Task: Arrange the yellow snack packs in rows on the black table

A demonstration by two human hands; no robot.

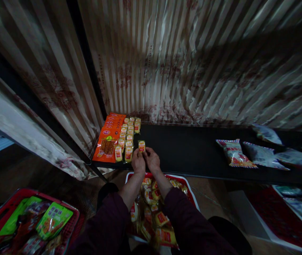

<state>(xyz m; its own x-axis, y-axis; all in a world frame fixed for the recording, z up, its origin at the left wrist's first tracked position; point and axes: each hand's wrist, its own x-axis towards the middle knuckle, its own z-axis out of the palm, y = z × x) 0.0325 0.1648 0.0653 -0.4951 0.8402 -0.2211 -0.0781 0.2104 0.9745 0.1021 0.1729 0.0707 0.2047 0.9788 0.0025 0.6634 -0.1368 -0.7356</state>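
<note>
Dark purple sleeves (185,226) reach over a white-rimmed red basket (192,194) holding many loose yellow snack packs (162,219). Beside it, another red basket (44,195) carries green pouches (56,216) and other bags. Farther up, the left hand (138,163) and right hand (153,161) meet at the black shelf's (180,141) near edge, fingertips pinched on the near end of one small yellow packet (141,146); whether it touches the shelf, I cannot tell. Left of it, columns of matching packs (129,136) run back beside overlapping orange bags (110,136); the rightmost column looks short, with packs only at the back. Striped curtain (151,71) hangs behind.
</note>
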